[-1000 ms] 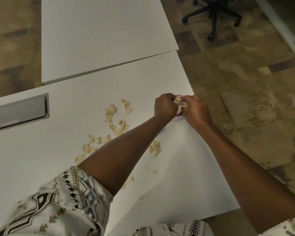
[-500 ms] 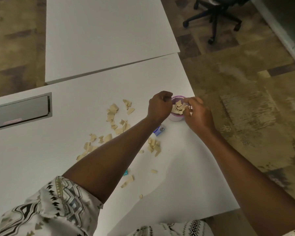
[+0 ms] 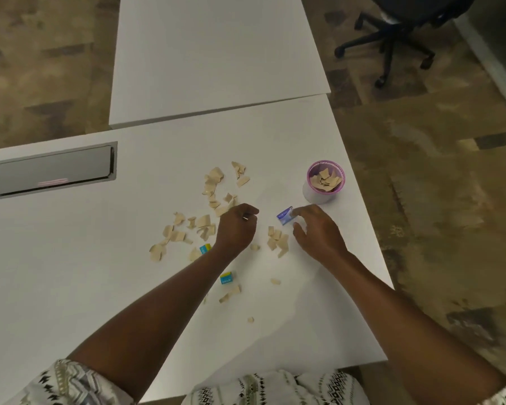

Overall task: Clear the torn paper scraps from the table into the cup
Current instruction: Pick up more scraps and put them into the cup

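Both forearms reach out from the bottom of the view over the white table [image 3: 70, 258], patterned sleeves pushed up near the elbows. The left hand [image 3: 236, 229] sits low over the tabletop with its back to the camera and the fingers curled under into a loose fist; whether it holds a scrap inside cannot be told. The right hand [image 3: 319, 232] is spread and relaxed, palm down, fingers fanned toward the far edge — it grips nothing, though its fingertips lie just beside a small blue-and-white packet [image 3: 285, 219].

The cup [image 3: 324, 182], white with a pink rim, stands upright near the table's right edge, beyond the right hand and apart from it, with tan scraps already piled inside. The rest of the torn paper scraps [image 3: 205, 223] lie loose on the table: a broad scatter to the left of the left hand running up toward the far side, a small cluster [image 3: 278, 241] between the 2 hands, and a few strays nearer the body. 2 blue-and-yellow blocks [image 3: 226, 277] rest among them — one is partly hidden by the left wrist.
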Demonstrator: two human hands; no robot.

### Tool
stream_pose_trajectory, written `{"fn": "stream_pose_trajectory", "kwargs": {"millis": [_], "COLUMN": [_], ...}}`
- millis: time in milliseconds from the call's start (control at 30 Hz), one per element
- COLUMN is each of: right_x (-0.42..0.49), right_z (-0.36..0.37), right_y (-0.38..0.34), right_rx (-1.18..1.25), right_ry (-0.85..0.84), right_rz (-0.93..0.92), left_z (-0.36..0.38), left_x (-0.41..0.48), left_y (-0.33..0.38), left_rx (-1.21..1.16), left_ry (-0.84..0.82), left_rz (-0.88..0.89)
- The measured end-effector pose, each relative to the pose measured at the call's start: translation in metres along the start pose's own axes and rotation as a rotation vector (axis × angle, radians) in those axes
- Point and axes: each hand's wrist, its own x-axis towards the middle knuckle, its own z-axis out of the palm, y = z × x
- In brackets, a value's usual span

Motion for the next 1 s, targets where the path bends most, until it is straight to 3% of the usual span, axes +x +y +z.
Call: {"fn": "stream_pose_trajectory", "kwargs": {"millis": [167, 367, 500, 633, 733, 867, 1000], "right_x": [-0.014, -0.027, -0.036, -0.063, -0.092, -0.114, -0.102], "right_z": [0.039, 0.073, 0.082, 0.077, 0.077, 0.085, 0.093], "right_y": [-0.006, -0.029, -0.047, -0.048, -0.041, -0.033, -0.037], "right_rx": [-0.143, -0.182, -0.124, -0.09, -0.171, -0.318, -0.317], "right_ry": [-0.278, -0.241, -0.233, -0.157, -0.248, -0.412, -0.41], "right_rz": [0.155, 0.214, 0.12, 0.024, -0.079, -0.157, -0.14], "left_z": [-0.014, -0.03, -0.02, 0.008, 0.028, 0.04, 0.029], "left_x": [-0.033, -0.084, -0.118, -0.144, -0.155, -0.157, -0.143], "left_y": [-0.057, -0.117, -0.143, -0.161, -0.169, -0.174, -0.175], "left_rx": [0.181, 0.352, 0.556, 0.675, 0.71, 0.744, 0.677], "left_ry": [0.046, 0.115, 0.05, -0.172, -0.321, -0.415, -0.34], "left_rz": [0.03, 0.027, 0.354, 0.691, 0.82, 0.846, 0.71]}}
